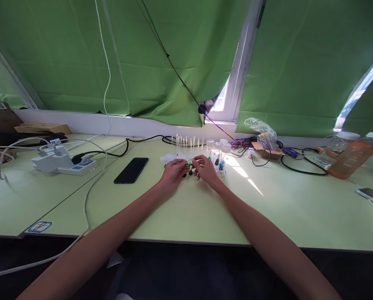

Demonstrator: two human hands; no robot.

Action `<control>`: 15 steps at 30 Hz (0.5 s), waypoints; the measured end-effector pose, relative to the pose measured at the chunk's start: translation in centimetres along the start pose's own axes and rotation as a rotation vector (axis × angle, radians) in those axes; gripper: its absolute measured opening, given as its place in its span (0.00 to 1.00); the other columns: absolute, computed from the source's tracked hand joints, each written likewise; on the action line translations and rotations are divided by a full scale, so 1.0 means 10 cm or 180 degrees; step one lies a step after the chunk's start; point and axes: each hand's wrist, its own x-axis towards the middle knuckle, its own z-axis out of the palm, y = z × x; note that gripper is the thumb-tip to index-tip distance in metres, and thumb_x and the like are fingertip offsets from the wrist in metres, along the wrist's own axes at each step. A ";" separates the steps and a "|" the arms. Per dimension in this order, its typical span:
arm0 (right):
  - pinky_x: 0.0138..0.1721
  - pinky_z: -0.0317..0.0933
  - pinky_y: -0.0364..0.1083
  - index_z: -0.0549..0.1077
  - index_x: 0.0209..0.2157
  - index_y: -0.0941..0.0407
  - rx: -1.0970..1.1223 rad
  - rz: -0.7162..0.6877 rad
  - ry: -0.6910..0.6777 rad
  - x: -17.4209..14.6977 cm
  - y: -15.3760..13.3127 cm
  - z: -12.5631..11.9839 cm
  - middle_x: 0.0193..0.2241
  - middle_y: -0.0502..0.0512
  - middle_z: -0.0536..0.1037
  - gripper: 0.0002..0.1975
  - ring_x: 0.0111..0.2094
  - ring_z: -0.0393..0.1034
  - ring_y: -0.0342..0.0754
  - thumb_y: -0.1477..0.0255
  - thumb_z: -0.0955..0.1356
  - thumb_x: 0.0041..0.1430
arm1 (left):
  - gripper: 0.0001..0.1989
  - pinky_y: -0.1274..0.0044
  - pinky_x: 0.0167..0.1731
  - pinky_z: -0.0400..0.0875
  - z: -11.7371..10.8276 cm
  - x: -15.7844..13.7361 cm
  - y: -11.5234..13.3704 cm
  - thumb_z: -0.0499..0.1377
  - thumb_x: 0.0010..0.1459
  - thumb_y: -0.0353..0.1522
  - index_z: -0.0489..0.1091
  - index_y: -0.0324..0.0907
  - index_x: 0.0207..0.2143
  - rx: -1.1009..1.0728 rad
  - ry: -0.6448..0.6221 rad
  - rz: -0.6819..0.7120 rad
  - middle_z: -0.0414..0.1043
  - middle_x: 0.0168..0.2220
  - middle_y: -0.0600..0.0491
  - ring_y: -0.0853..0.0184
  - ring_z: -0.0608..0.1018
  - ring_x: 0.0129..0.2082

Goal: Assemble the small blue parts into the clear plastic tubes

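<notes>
My left hand (173, 171) rests low over the table with its fingers closed at a small green piece (188, 164). Facing it, my right hand (206, 170) has thumb and forefinger pinched near the same piece; what sits between those fingertips is too small to make out. Small dark bits (191, 172) lie below, between the hands. Directly behind stands a row of thin clear tubes (186, 143). White round caps (167, 158) lie by my left hand. To the right of my right hand, clear lidded containers (221, 168) hold small blue, black and green pieces.
A black phone (131, 170) lies left of my hands. Further left are a white power strip (80, 168) and loose white cables (85, 204). On the right are a small cardboard box (264, 152), an orange-filled bottle (351, 160) and another phone (372, 196). Green blinds (186, 83) hang behind.
</notes>
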 end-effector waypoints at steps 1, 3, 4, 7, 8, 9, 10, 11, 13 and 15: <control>0.14 0.58 0.36 0.67 0.37 0.55 0.0003 0.0019 0.0005 0.00 -0.01 0.00 0.25 0.48 0.74 0.14 0.16 0.67 0.38 0.59 0.67 0.58 | 0.07 0.77 0.31 0.73 0.00 0.00 0.00 0.66 0.50 0.23 0.69 0.36 0.27 0.0006 -0.0025 0.0005 0.73 0.25 0.50 0.70 0.76 0.24; 0.13 0.57 0.37 0.67 0.36 0.55 0.0020 0.0052 0.0002 -0.01 -0.02 -0.01 0.22 0.47 0.73 0.15 0.15 0.65 0.38 0.57 0.66 0.59 | 0.06 0.77 0.31 0.73 -0.01 0.00 -0.01 0.66 0.50 0.23 0.70 0.36 0.27 0.0020 -0.0083 0.0011 0.73 0.25 0.50 0.71 0.76 0.25; 0.13 0.57 0.37 0.67 0.36 0.55 0.0029 0.0060 0.0000 -0.02 -0.03 -0.01 0.21 0.46 0.73 0.15 0.15 0.64 0.38 0.57 0.66 0.59 | 0.06 0.78 0.31 0.72 -0.02 0.00 -0.02 0.66 0.50 0.24 0.70 0.36 0.27 0.0025 -0.0113 0.0012 0.73 0.25 0.50 0.71 0.76 0.25; 0.14 0.56 0.37 0.67 0.34 0.55 0.0051 0.0087 -0.0005 -0.03 -0.04 -0.02 0.18 0.45 0.71 0.16 0.13 0.61 0.38 0.55 0.65 0.59 | 0.06 0.78 0.31 0.72 -0.03 0.01 -0.03 0.66 0.50 0.25 0.70 0.36 0.27 0.0034 -0.0191 0.0018 0.73 0.25 0.50 0.71 0.76 0.25; 0.14 0.56 0.37 0.67 0.33 0.55 0.0059 0.0099 -0.0002 -0.03 -0.04 -0.02 0.17 0.45 0.71 0.16 0.13 0.61 0.38 0.55 0.65 0.60 | 0.06 0.78 0.31 0.72 -0.03 0.01 -0.03 0.66 0.50 0.25 0.70 0.36 0.27 0.0043 -0.0209 0.0013 0.73 0.25 0.50 0.71 0.76 0.25; 0.13 0.55 0.37 0.67 0.32 0.55 0.0066 0.0114 0.0002 -0.03 -0.04 -0.02 0.16 0.45 0.71 0.17 0.13 0.60 0.38 0.55 0.65 0.60 | 0.06 0.78 0.30 0.72 -0.03 0.01 -0.03 0.66 0.50 0.25 0.70 0.36 0.27 0.0057 -0.0221 0.0005 0.73 0.25 0.50 0.71 0.76 0.25; 0.13 0.55 0.37 0.67 0.31 0.55 0.0075 0.0122 0.0004 -0.03 -0.05 -0.02 0.16 0.45 0.70 0.17 0.12 0.60 0.38 0.55 0.64 0.60 | 0.06 0.78 0.30 0.72 -0.03 0.01 -0.04 0.66 0.50 0.25 0.70 0.36 0.28 0.0071 -0.0234 -0.0004 0.73 0.25 0.50 0.71 0.76 0.24; 0.13 0.55 0.37 0.67 0.31 0.55 0.0082 0.0124 0.0000 -0.03 -0.05 -0.02 0.15 0.45 0.70 0.18 0.12 0.59 0.38 0.54 0.64 0.61 | 0.06 0.78 0.30 0.72 -0.03 0.01 -0.04 0.66 0.50 0.25 0.70 0.36 0.28 0.0082 -0.0244 -0.0014 0.73 0.25 0.50 0.71 0.76 0.24; 0.13 0.55 0.37 0.68 0.30 0.56 0.0084 0.0105 -0.0007 -0.03 -0.04 -0.01 0.15 0.45 0.69 0.19 0.11 0.58 0.37 0.53 0.63 0.61 | 0.06 0.78 0.30 0.72 -0.02 0.01 -0.03 0.66 0.50 0.24 0.70 0.35 0.28 0.0087 -0.0265 -0.0025 0.73 0.26 0.50 0.71 0.76 0.24; 0.13 0.55 0.38 0.68 0.30 0.56 0.0067 0.0077 -0.0001 -0.02 -0.03 -0.01 0.16 0.47 0.71 0.20 0.12 0.60 0.37 0.52 0.62 0.62 | 0.05 0.78 0.30 0.72 -0.01 0.01 -0.02 0.65 0.50 0.24 0.70 0.35 0.27 0.0059 -0.0178 -0.0002 0.73 0.25 0.50 0.71 0.76 0.24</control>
